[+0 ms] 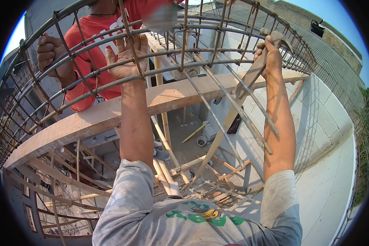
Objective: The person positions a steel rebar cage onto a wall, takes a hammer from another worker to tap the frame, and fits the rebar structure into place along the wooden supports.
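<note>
A long rebar cage (164, 67) of lengthwise steel bars and wire-tied stirrups curves across the top of the head view. My left hand (129, 61) is up among its bars, palm toward me. A bar lies across the palm, and the fingers are partly bent around the cage. On the right, my right hand (271, 59) is closed around a claw hammer (279, 39), gripping close under the head. The hammer's handle slants down to the left, near the loose bar ends. Below the cage runs a curved wooden beam (172, 95).
Behind the cage stands a person in a red shirt (90, 41), one fist (51, 53) by the bars. Bar ends (250, 119) jut toward me. Far below lie bamboo poles (164, 176), a bucket (201, 141) and scrap wood. A pale block wall (324, 110) rises right.
</note>
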The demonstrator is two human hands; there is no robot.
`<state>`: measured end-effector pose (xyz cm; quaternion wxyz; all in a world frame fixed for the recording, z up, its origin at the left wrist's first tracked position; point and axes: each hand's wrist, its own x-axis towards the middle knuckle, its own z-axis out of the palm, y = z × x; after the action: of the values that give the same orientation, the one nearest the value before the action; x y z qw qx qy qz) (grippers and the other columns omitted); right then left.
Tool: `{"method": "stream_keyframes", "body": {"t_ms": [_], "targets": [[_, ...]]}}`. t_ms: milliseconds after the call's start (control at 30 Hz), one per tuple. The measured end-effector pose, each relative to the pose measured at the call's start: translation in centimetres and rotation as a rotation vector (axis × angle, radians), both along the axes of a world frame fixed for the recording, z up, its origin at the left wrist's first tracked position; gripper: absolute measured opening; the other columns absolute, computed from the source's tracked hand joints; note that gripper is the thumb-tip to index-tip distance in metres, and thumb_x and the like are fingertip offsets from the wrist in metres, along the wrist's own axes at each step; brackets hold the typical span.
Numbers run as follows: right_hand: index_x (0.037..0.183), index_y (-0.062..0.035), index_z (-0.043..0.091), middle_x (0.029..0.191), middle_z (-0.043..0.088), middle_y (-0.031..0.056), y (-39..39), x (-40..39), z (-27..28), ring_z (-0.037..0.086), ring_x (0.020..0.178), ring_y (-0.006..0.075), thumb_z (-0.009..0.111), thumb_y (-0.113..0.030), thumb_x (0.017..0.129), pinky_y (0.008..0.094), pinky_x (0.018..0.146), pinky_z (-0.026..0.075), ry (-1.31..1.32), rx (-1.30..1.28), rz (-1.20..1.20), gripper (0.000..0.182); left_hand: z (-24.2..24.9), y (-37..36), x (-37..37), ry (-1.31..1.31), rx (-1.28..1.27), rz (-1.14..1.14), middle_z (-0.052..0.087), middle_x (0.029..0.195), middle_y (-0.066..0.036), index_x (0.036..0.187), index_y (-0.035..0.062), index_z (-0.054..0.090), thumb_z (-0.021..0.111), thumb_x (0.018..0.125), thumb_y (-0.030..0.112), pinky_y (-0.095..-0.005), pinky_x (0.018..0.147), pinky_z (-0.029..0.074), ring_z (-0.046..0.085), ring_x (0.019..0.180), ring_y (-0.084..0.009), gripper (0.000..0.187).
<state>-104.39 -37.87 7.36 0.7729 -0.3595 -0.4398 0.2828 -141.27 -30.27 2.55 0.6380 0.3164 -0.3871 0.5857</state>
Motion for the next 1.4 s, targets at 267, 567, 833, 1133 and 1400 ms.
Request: {"method": "stream_keyframes", "body": {"t_ms": [267, 567, 833, 1133, 1400], "targets": [[0.081, -0.0029, 0.054, 0.062, 0.052, 0.0045, 0.5, 0.4, -0.7, 0.051, 0.051, 0.0157, 0.055, -0.042, 0.092, 0.0270, 0.049, 0.046, 0.016, 0.012, 0.058, 0.041, -1.3, -1.8, -0.2, -0.027, -0.144, 0.059, 0.064, 0.107, -0.020, 0.102, 0.0009, 0.066, 0.025, 0.092, 0.042, -0.0471, 0.089, 0.041, 0.058, 0.096, -0.0303, 0.059], [0.081, 0.0009, 0.059, 0.059, 0.059, 0.0091, -7.6, 1.4, 0.5, 0.054, 0.044, 0.0154, 0.060, -0.022, 0.088, 0.0302, 0.040, 0.042, -0.129, -0.017, -0.318, 0.024, -5.0, 4.5, 2.3, 0.249, -0.436, 0.344, 0.059, 0.100, -0.027, 0.080, -0.0054, 0.054, 0.033, 0.085, 0.038, -0.0447, 0.077, 0.037, 0.053, 0.092, -0.0355, 0.048], [0.087, -0.0047, 0.066, 0.060, 0.060, 0.0091, -26.7, 9.7, 1.8, 0.060, 0.049, 0.0176, 0.066, -0.047, 0.080, 0.0304, 0.048, 0.048, -0.982, -1.024, -1.040, 0.043, -12.5, -0.7, 12.5, 0.761, -0.557, 0.478, 0.059, 0.100, -0.027, 0.082, -0.0063, 0.055, 0.035, 0.084, 0.036, -0.0439, 0.077, 0.038, 0.053, 0.089, -0.0343, 0.047], [0.100, -0.0009, 0.059, 0.062, 0.058, 0.0085, -54.7, 12.4, 8.5, 0.055, 0.045, 0.0161, 0.071, -0.026, 0.080, 0.0313, 0.040, 0.044, -0.690, -1.585, -1.418, 0.034, -19.7, -9.5, 18.0, 1.125, -0.579, 0.393, 0.058, 0.100, -0.027, 0.085, -0.0074, 0.056, 0.037, 0.083, 0.034, -0.0430, 0.076, 0.038, 0.053, 0.086, -0.0329, 0.045], [0.079, 0.0028, 0.064, 0.058, 0.062, 0.0115, -66.8, 14.8, 13.7, 0.062, 0.051, 0.0240, 0.069, -0.022, 0.082, 0.0380, 0.046, 0.047, -0.484, -2.253, -1.361, 0.026, -22.0, -13.6, 18.2, 1.178, -0.634, 0.396, 0.058, 0.100, -0.027, 0.087, -0.0084, 0.057, 0.039, 0.083, 0.032, -0.0421, 0.076, 0.039, 0.053, 0.083, -0.0317, 0.044]]}}
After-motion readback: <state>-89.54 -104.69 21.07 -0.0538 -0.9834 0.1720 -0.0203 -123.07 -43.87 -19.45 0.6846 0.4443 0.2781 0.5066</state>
